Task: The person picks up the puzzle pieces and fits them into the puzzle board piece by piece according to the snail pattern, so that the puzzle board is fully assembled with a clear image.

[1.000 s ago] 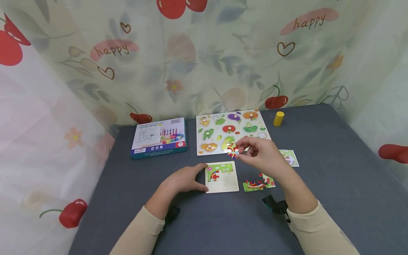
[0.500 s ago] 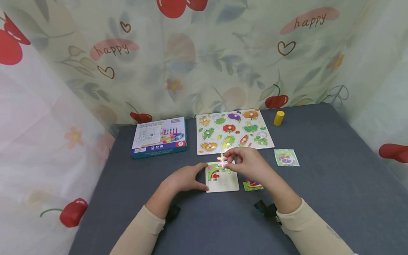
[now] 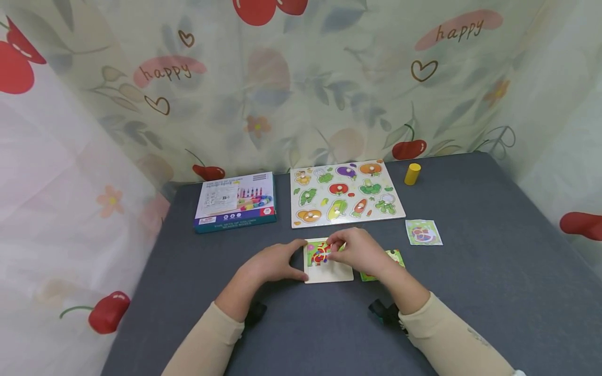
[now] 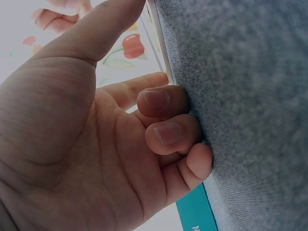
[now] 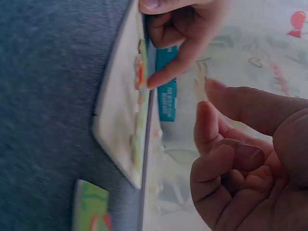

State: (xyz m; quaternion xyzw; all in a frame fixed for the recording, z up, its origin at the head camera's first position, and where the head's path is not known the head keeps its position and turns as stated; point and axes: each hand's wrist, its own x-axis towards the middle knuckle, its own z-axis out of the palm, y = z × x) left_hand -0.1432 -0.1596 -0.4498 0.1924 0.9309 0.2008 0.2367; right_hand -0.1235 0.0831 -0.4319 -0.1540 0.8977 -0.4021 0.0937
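Observation:
A small wooden jigsaw tray (image 3: 329, 275) lies on the table, with green and red pieces along its upper part. My left hand (image 3: 273, 263) holds the tray's left side, index finger at the upper corner and thumb at the lower one. In the left wrist view, the left hand's other fingers (image 4: 166, 132) curl against the cloth. Over the tray, my right hand (image 3: 359, 253) pinches a red, patterned jigsaw piece (image 3: 323, 255) between thumb and fingertips; the fingers partly cover it. Loose jigsaw pieces (image 3: 396, 256) lie right of the tray, partly hidden by the right hand.
Behind the tray lies a vegetable peg puzzle board (image 3: 324, 211). A flat boxed set (image 3: 235, 203) is at the back left. A yellow cylinder (image 3: 412, 174) stands at the back right, and a picture card (image 3: 424, 232) lies at the right. A printed curtain (image 3: 301, 104) hangs behind the table.
My right hand has moved left and down with the jigsaw piece, from above the peg board to the pieces in the tray. The left hand has stayed on the tray.

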